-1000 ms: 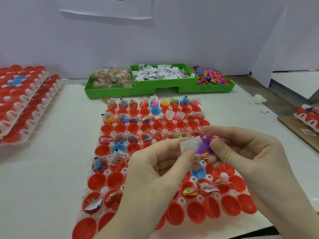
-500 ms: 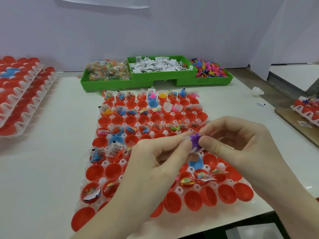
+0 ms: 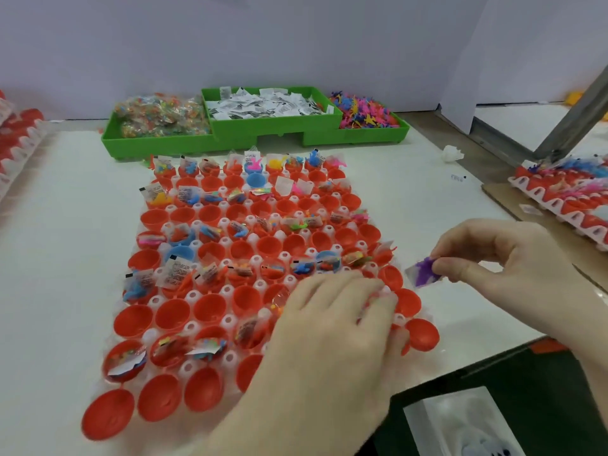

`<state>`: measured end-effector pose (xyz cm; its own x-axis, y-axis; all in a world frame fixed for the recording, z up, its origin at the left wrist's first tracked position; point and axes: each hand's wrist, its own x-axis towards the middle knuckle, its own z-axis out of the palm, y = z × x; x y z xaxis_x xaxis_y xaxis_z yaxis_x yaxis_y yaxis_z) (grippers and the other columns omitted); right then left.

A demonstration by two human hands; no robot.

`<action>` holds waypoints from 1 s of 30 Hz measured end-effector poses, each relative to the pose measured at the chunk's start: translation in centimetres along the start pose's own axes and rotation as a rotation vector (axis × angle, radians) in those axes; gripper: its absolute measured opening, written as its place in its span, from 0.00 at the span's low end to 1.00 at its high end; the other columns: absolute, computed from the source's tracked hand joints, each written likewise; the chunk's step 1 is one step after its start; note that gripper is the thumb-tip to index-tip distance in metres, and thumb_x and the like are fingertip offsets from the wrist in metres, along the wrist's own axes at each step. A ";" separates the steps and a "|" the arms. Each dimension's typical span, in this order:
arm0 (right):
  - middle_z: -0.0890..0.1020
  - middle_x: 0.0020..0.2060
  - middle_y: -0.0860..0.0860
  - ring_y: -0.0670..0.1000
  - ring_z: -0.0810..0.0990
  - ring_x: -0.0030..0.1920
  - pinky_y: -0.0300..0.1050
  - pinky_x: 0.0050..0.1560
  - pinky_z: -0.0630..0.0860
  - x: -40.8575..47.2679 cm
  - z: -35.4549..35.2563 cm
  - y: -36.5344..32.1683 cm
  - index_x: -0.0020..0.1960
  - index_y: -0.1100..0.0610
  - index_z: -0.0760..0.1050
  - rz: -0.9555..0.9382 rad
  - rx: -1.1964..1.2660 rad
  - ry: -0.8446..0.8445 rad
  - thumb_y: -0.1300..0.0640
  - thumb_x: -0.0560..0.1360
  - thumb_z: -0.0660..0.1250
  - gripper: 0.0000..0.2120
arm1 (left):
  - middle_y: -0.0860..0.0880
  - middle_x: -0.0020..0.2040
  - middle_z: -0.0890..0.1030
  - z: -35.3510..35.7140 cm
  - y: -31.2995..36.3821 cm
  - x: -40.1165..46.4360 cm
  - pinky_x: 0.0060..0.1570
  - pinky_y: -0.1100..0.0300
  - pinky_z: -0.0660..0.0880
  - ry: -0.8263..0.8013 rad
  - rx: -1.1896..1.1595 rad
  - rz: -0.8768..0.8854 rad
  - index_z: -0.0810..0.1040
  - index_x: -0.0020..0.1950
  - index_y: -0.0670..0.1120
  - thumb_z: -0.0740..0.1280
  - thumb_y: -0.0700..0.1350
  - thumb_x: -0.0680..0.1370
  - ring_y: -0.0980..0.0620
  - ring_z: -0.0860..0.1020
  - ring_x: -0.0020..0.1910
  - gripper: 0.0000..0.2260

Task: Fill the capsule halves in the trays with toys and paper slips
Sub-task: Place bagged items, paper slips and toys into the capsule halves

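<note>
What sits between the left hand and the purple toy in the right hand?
In the head view, only red capsule halves at the tray's edge lie between left hand and purple toy.

A small assembly workshop: a white table (image 3: 65,225) carries clear plastic trays of red capsule halves (image 3: 210,311), green plastic bins (image 3: 230,136) of bagged toys, printed paper slips and loose toys, before plain white partition walls (image 3: 296,44).

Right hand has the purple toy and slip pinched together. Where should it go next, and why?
Probably lower the purple toy and slip, pinched in the right hand, into the empty red capsule half just beside them, at the tray's right edge. The left hand rests on the tray nearby.
</note>
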<state>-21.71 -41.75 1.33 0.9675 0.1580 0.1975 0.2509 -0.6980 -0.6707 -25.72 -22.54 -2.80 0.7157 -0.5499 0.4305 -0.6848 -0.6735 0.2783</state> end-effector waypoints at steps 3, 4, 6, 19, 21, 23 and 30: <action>0.82 0.34 0.42 0.42 0.80 0.35 0.31 0.41 0.75 -0.5 0.3 0.8 0.35 0.51 0.78 0.019 -0.069 -0.025 0.67 0.66 0.72 0.10 | 0.52 0.45 0.84 2.5 2.1 -0.2 0.53 0.61 0.75 -0.023 0.129 0.099 0.85 0.44 0.50 0.66 0.47 0.71 0.55 0.82 0.48 0.08; 0.82 0.33 0.42 0.43 0.80 0.35 0.34 0.42 0.75 -0.6 0.5 1.0 0.35 0.51 0.78 0.013 -0.085 -0.026 0.67 0.67 0.71 0.11 | 0.52 0.45 0.85 3.2 2.9 -0.4 0.53 0.61 0.76 -0.055 0.194 0.120 0.85 0.44 0.50 0.64 0.45 0.72 0.55 0.82 0.47 0.10; 0.82 0.31 0.44 0.43 0.79 0.36 0.36 0.42 0.74 -0.6 0.9 1.2 0.35 0.52 0.78 -0.006 -0.131 -0.032 0.66 0.67 0.71 0.10 | 0.51 0.44 0.85 5.1 3.4 -0.1 0.51 0.62 0.77 -0.039 0.226 0.180 0.85 0.44 0.50 0.60 0.43 0.73 0.54 0.82 0.45 0.13; 0.74 0.33 0.41 0.39 0.72 0.35 0.30 0.41 0.66 -0.1 2.8 2.0 0.39 0.56 0.80 -0.072 -0.373 -0.259 0.64 0.69 0.70 0.04 | 0.49 0.38 0.84 7.4 3.5 1.1 0.46 0.60 0.77 0.027 0.275 0.180 0.84 0.43 0.47 0.63 0.40 0.73 0.51 0.81 0.39 0.10; 0.73 0.35 0.41 0.39 0.72 0.38 0.29 0.41 0.66 0.0 2.7 2.0 0.39 0.56 0.79 -0.075 -0.364 -0.280 0.64 0.70 0.69 0.04 | 0.50 0.39 0.84 7.4 3.3 1.0 0.46 0.60 0.78 0.011 0.287 0.203 0.84 0.44 0.48 0.61 0.40 0.74 0.52 0.81 0.39 0.11; 0.72 0.35 0.40 0.38 0.70 0.38 0.27 0.41 0.65 0.0 2.6 1.9 0.39 0.57 0.79 -0.090 -0.375 -0.305 0.65 0.70 0.69 0.05 | 0.50 0.40 0.84 7.4 3.2 0.9 0.47 0.60 0.78 0.000 0.291 0.213 0.84 0.46 0.48 0.61 0.40 0.75 0.52 0.82 0.40 0.12; 0.81 0.36 0.50 0.50 0.77 0.38 0.48 0.42 0.76 -0.1 2.8 1.3 0.38 0.59 0.81 -0.134 -0.473 -0.308 0.69 0.68 0.69 0.07 | 0.51 0.36 0.83 7.6 3.4 0.9 0.45 0.60 0.78 0.004 0.284 0.230 0.84 0.42 0.49 0.62 0.40 0.74 0.52 0.80 0.37 0.11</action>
<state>-21.39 -40.77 -1.56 0.9106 0.4133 -0.0063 0.3990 -0.8829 -0.2476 -26.35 -29.03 -8.00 0.5467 -0.7011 0.4579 -0.7617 -0.6434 -0.0758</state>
